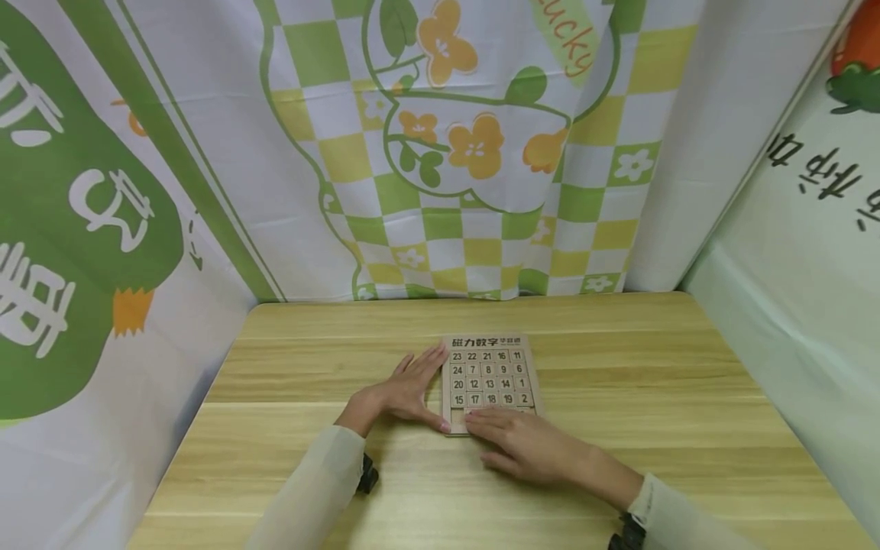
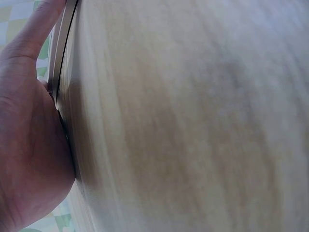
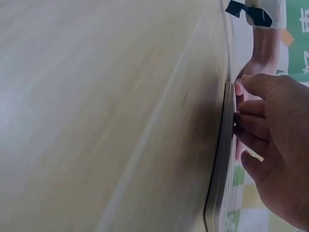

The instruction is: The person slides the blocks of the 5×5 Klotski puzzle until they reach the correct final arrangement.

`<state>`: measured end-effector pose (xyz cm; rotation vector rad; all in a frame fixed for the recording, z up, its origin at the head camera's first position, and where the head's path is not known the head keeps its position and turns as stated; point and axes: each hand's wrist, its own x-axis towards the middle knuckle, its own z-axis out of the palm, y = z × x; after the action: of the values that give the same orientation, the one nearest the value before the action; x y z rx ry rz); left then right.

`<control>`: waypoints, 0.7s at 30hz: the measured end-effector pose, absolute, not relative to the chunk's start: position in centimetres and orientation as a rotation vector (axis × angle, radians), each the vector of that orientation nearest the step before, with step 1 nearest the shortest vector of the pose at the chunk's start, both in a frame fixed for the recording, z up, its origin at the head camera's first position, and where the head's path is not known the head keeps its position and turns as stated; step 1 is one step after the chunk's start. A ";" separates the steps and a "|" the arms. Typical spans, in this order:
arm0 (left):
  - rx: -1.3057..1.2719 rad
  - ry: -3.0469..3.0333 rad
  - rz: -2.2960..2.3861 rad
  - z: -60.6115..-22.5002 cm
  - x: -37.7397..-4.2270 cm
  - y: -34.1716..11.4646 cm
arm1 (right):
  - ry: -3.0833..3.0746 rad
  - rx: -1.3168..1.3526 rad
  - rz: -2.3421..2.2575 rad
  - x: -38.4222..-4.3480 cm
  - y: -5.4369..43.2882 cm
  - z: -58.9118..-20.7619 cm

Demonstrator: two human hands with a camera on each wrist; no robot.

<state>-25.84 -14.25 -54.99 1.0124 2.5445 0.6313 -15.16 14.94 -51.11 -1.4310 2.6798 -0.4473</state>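
A wooden sliding number puzzle board [image 1: 445, 386] lies flat on the table, its printed title along the far edge and rows of square number tiles [image 1: 489, 377] below it. My left hand [image 1: 406, 388] rests at its left side, thumb at the near left corner and fingers stretched to the upper left edge. Fingertips of my right hand [image 1: 525, 443] touch the bottom row, covering most of its tiles. Beside them, the bottom-left cell has no tile. In the right wrist view, the board's edge [image 3: 223, 150] passes by the right fingertips; the left thumb lies along it in the left wrist view.
The light wood-grain table [image 1: 309, 359] extends around the board. Behind it hangs a white cloth with green and yellow checks [image 1: 440, 221]; printed cloths also hang at left [image 1: 82, 229] and right [image 1: 811, 252]. Black straps [image 1: 368, 475] show at both wrists.
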 end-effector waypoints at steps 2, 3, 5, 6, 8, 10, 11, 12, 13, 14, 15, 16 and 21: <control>1.006 2.540 0.631 -54.9 -25.8 -14.3 | 2.689 -1.425 -0.454 -15.1 15.4 -51.1; 1.005 2.542 0.622 -54.9 -25.8 -14.2 | 2.695 -1.425 -0.454 -15.1 15.6 -51.1; 1.001 2.542 0.606 -54.4 -25.6 -14.1 | 2.703 -1.434 -0.460 -15.0 15.9 -51.1; 1.004 2.547 0.600 -54.3 -25.6 -14.1 | 2.707 -1.438 -0.461 -15.0 16.0 -51.1; 1.002 2.548 0.582 -53.6 -25.4 -14.0 | 2.712 -1.447 -0.463 -15.0 16.2 -51.1; 1.005 2.549 0.571 -53.4 -25.2 -13.9 | 2.712 -1.458 -0.471 -15.1 16.2 -51.1; 1.004 2.548 0.572 -53.4 -25.2 -14.0 | 2.710 -1.460 -0.473 -15.1 16.2 -51.2; 1.002 2.546 0.576 -53.6 -25.3 -14.0 | 2.708 -1.458 -0.476 -15.1 16.3 -51.2; 1.001 2.545 0.588 -53.7 -25.3 -14.0 | 2.706 -1.458 -0.478 -15.1 16.3 -51.1; 1.000 2.541 0.603 -53.8 -25.3 -14.0 | 2.705 -1.459 -0.478 -15.1 16.3 -51.1; 1.008 2.547 0.613 -54.4 -25.6 -14.1 | 2.705 -1.459 -0.477 -15.1 16.3 -51.1; 1.012 2.552 0.616 -54.7 -25.7 -14.1 | 2.703 -1.456 -0.476 -15.1 16.3 -51.1; 1.048 2.582 0.617 -56.4 -26.4 -14.3 | 2.708 -1.464 -0.478 -15.3 16.3 -51.0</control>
<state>-26.40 -14.34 -56.43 1.0484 2.5822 0.6173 -15.32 16.29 -50.95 -1.4639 2.7080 -0.4784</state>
